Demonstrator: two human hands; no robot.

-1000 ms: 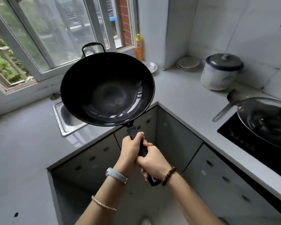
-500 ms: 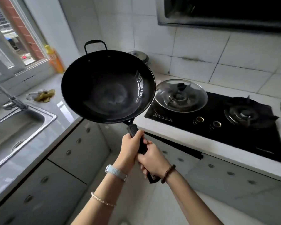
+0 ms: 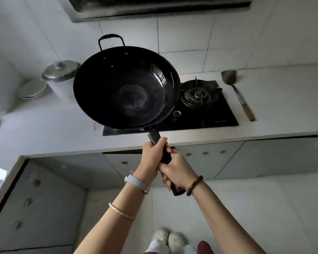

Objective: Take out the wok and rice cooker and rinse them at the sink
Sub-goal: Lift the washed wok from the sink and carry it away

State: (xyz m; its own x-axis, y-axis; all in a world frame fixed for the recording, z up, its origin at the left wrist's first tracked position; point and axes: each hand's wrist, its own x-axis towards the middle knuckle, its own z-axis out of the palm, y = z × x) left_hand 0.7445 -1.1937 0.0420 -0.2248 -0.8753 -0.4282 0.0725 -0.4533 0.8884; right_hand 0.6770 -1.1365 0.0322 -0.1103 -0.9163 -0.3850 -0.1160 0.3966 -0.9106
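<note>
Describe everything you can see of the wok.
The wok is a round, deep, black pan, seemingly metal, glossy and empty inside, with a faint pale ring at its bottom. A small loop handle stands on the far rim; a long black handle leaves the near rim. It hangs in the air in front of the gas hob, tilted with its inside toward the camera. The left hand grips the long handle nearer the bowl, the right hand behind it.
</note>
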